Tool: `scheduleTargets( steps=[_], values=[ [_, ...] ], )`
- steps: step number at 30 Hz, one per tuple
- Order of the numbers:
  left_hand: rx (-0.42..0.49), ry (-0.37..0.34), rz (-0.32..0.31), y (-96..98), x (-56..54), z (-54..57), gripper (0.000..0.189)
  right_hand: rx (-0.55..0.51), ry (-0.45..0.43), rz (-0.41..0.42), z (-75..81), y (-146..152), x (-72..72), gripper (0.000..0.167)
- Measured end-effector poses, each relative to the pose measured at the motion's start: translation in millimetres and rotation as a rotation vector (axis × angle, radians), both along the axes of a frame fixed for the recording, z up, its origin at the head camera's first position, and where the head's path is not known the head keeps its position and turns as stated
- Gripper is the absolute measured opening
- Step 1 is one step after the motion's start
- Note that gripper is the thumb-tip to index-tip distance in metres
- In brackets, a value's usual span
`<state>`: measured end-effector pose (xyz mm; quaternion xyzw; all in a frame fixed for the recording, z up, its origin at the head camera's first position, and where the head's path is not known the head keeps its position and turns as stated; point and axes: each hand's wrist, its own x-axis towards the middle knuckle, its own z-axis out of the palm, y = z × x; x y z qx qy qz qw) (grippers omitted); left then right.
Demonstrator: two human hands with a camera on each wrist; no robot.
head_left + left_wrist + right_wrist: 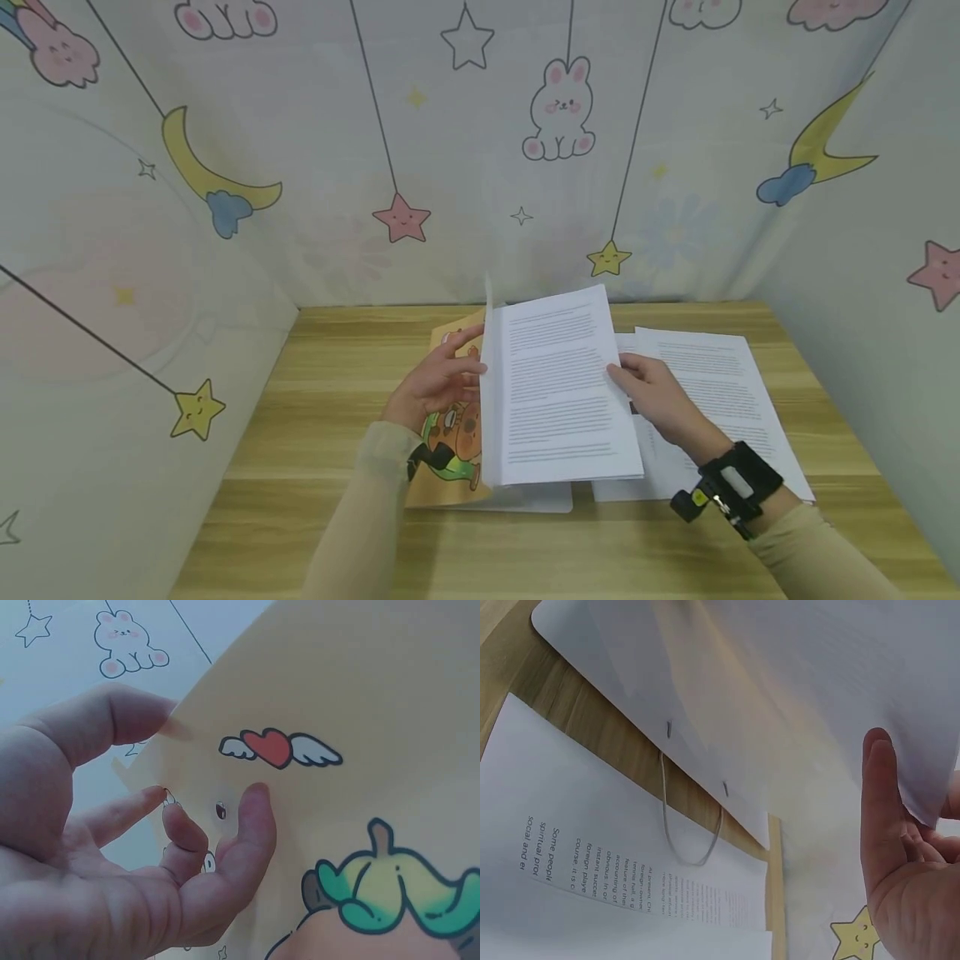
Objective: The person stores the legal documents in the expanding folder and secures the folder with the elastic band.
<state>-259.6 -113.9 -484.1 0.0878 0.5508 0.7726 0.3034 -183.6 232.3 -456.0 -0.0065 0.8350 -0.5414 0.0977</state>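
Observation:
An orange folder with cartoon fruit pictures (457,446) lies opened on the table. A winged heart (267,748) shows on its cover in the left wrist view. My left hand (442,379) is at the cover, a fingertip at its edge and the other fingers loosely bent in front of it. Printed sheets (562,383) stand tilted over the folder's white inside. My right hand (656,396) pinches their right edge between thumb and fingers. In the right wrist view, the right hand (911,847) grips the sheets' edge from the side.
More printed pages (712,392) lie to the right on the wooden table (330,400). A thin pale cord (667,832) loops from two slots in the folder's inner edge. Cartoon-patterned curtains (465,150) enclose the table at the back and sides.

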Motion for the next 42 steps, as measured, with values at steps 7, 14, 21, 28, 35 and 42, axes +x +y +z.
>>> scheduleTargets(
  steps=[7,14,21,28,35,42],
  values=[
    [0.011,-0.011,0.002,0.7,0.2,0.6,0.076,0.034,0.035,0.041,-0.7,-4,-1.4,0.043],
    [0.017,-0.022,0.001,1.1,0.7,1.9,0.079,0.065,0.034,0.024,-1.7,-7,-3.3,0.037],
    [0.02,-0.027,-0.005,1.7,1.9,3.5,0.079,0.038,-0.017,0.08,6.1,-6,-3.5,0.041],
    [0.029,-0.032,-0.009,2.4,1.5,2.5,0.078,0.076,-0.025,0.13,17.7,-1,-6.9,0.034],
    [0.018,-0.019,-0.007,2.5,0.9,1.0,0.079,0.12,0.009,0.061,13.9,-2,-7.6,0.031],
    [0.019,-0.017,-0.019,3.3,0.9,1.9,0.08,0.127,0.035,0.03,9.1,-9,-7.4,0.028]
  ],
)
